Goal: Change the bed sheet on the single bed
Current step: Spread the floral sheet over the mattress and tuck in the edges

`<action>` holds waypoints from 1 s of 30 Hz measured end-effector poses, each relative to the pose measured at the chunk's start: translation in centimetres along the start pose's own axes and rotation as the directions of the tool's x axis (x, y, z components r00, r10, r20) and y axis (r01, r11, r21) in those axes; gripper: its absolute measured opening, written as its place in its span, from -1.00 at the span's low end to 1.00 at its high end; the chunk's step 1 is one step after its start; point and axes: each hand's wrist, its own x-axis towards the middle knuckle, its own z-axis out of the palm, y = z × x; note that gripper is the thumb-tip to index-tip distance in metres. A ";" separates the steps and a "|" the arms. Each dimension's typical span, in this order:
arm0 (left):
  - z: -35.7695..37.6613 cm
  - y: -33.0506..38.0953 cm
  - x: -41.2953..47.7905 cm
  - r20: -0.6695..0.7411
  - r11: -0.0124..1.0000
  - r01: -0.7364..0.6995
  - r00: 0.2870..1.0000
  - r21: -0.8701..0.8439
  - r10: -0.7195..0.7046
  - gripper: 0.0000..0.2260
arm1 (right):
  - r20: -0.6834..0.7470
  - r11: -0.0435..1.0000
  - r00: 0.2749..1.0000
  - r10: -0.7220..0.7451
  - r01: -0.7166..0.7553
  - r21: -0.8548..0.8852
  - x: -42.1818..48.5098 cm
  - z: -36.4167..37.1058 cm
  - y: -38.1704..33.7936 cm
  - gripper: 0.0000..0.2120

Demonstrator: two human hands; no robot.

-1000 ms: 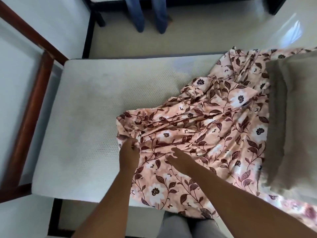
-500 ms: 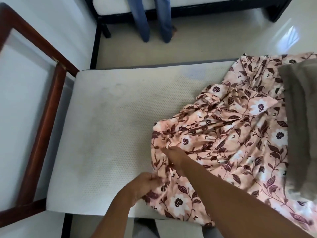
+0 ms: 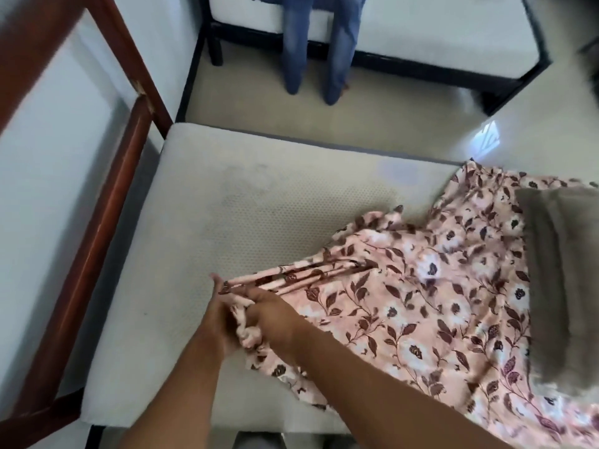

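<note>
Mattress (image 3: 227, 228) filled most of what we saw, a white one with a dotted weave, bare across its left and middle parts, with a faint grey smudge toward its far side. It sat in a single bed whose dark red wooden headboard frame (image 3: 107, 202) ran along the left edge, against a pale wall.

Next in size was the bed sheet (image 3: 437, 303), pink with white flowers and maroon leaves. It covered the right part of the mattress and hung over the near edge. Its left end was drawn into long tight pleats that narrowed to a point near the middle of the near side, where our 2 hands met. A grey folded blanket or pillow (image 3: 564, 286) lay on top of the sheet at the far right; we could not tell which it was.

Beyond the bed, across a strip of cream floor, stood a 2nd bed (image 3: 421, 34) with a white mattress on a black frame, and a person's legs in blue jeans (image 3: 311, 50) stood in front of it.

Our left hand (image 3: 223, 315) had its fingers wrapped round the bunched end of the sheet. Our right hand (image 3: 272, 315) was just beside it, touching it, fingers curled into the same bunch of cloth, with a knot of fabric showing between the 2.
</note>
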 end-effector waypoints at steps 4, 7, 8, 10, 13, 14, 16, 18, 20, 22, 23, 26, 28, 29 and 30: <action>0.5 3.7 -0.4 0.139 0.991 0.085 0.985 0.106 -0.099 -0.48 | 0.214 0.960 0.975 0.064 -0.002 -0.279 -0.2 0.3 -0.3 -0.59; 0.3 6.4 -0.3 0.104 0.990 -0.008 0.995 0.143 -0.007 -0.44 | 0.247 0.901 0.943 0.224 -0.104 -0.421 -0.2 -0.4 0.7 -0.58; 0.7 7.2 -0.8 0.099 0.992 -0.054 0.994 0.111 0.043 -0.43 | 0.229 0.883 0.943 0.240 -0.114 -0.455 -0.2 -0.5 1.0 -0.57; 1.0 9.1 -2.1 0.027 0.981 -0.192 0.981 0.034 0.191 -0.58 | 0.176 0.846 0.961 0.213 -0.091 -0.525 0.2 -1.1 1.2 -0.60; -1.6 11.6 -3.7 -0.075 0.897 -0.437 0.899 -0.074 0.432 -0.56 | 0.034 0.773 0.999 0.026 0.001 -0.635 1.0 -1.5 0.2 -0.69; -2.3 12.2 -4.7 -0.080 0.863 -0.497 0.867 -0.090 0.491 -0.57 | -0.054 0.773 0.995 -0.089 0.034 -0.634 1.2 -1.6 -0.6 -0.69; -3.5 12.9 -6.5 -0.127 0.794 -0.599 0.799 -0.099 0.587 -0.53 | -0.244 0.802 0.922 -0.300 0.105 -0.589 1.4 -1.3 -2.8 -0.70; -3.7 12.8 -8.2 -0.150 0.747 -0.663 0.744 -0.047 0.651 -0.52 | -0.354 0.799 0.844 -0.402 0.135 -0.586 2.7 -1.1 -4.8 -0.59; -2.8 12.0 -9.6 -0.085 0.748 -0.658 0.743 0.089 0.664 -0.36 | -0.337 0.824 0.864 -0.373 0.142 -0.549 4.2 -0.4 -6.9 -0.36; -1.0 11.0 -10.9 -0.003 0.772 -0.597 0.791 0.219 0.612 -0.53 | -0.263 0.881 0.935 -0.236 0.091 -0.465 5.7 0.7 -8.5 -0.12; 0.3 10.3 -11.3 0.015 0.797 -0.523 0.839 0.301 0.544 -0.67 | -0.215 0.916 0.963 -0.164 0.067 -0.396 6.8 0.9 -8.8 -0.05; 2.7 8.0 -12.3 0.087 0.646 -0.359 0.907 0.673 0.413 -0.82 | -0.159 0.933 0.987 0.000 -0.057 -0.356 8.2 1.7 -9.8 -0.04; 2.9 6.4 -12.2 0.167 0.582 -0.321 0.938 0.747 0.303 -0.83 | -0.165 0.787 0.983 0.077 -0.161 -0.595 8.5 1.6 -9.5 -0.28; 2.4 5.7 -12.1 0.200 0.585 -0.299 0.953 0.754 0.229 -0.86 | -0.194 0.704 0.977 0.089 -0.199 -0.681 8.8 1.7 -9.1 -0.44; 1.7 5.2 -12.0 0.211 0.578 -0.257 0.966 0.774 0.147 -0.88 | -0.209 0.614 0.973 0.096 -0.223 -0.757 8.9 1.7 -8.6 -0.56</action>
